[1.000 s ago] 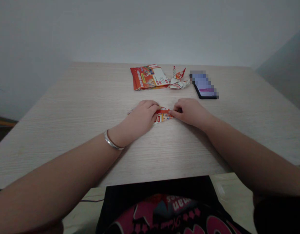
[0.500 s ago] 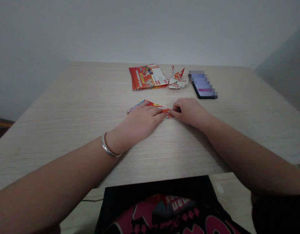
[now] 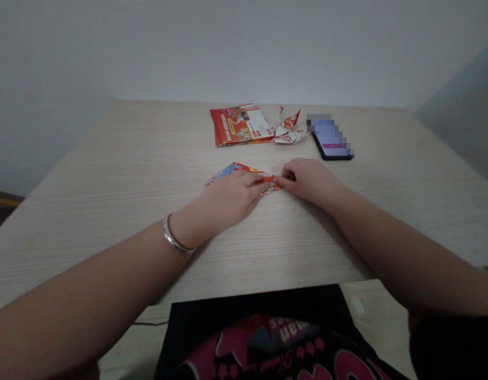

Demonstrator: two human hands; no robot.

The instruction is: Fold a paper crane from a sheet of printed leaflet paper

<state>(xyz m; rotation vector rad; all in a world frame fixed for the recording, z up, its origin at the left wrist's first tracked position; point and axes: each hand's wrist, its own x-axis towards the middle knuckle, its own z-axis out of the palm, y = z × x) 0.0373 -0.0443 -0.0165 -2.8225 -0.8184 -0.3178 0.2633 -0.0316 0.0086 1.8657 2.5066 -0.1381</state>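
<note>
**Head view of a pale wood-grain table (image 3: 109, 174), read from left to right.** The left forearm enters from 7 o'clock and carries a silver bracelet (image 3: 173, 240) at the wrist. The left hand (image 3: 228, 198) lies palm-down with its fingers stretched toward 2 o'clock. It presses flat on the folded paper (image 3: 244, 170) and grips nothing, the fingers lying open over the sheet.

The folded paper, printed in red, orange and blue, lies flat near the middle of the table. It is a long narrow shape: its left tip shows at 10 o'clock of the left hand, and its right tip reaches the right hand. The right hand (image 3: 309, 180) enters from 4 o'clock and is curled. Its thumb and forefinger are closed together on the right tip of the folded paper, holding it against the table. The two hands sit close, their fingertips nearly meeting over the paper's right end.

**Far row, toward 12 o'clock of the folded paper and well apart from it.** A flat stack of red-and-white leaflets (image 3: 239, 124) lies first. Just beside it, at its 3 o'clock, is a small paper figure (image 3: 289, 131) in similar print, with points standing up. At 3 o'clock of that figure a dark phone (image 3: 331, 143) lies screen side up, its screen blurred.

At 6 o'clock, below the table's near edge, a black shirt (image 3: 268, 338) with pink print fills the foreground. A plain pale wall (image 3: 244, 47) stands behind the table.
</note>
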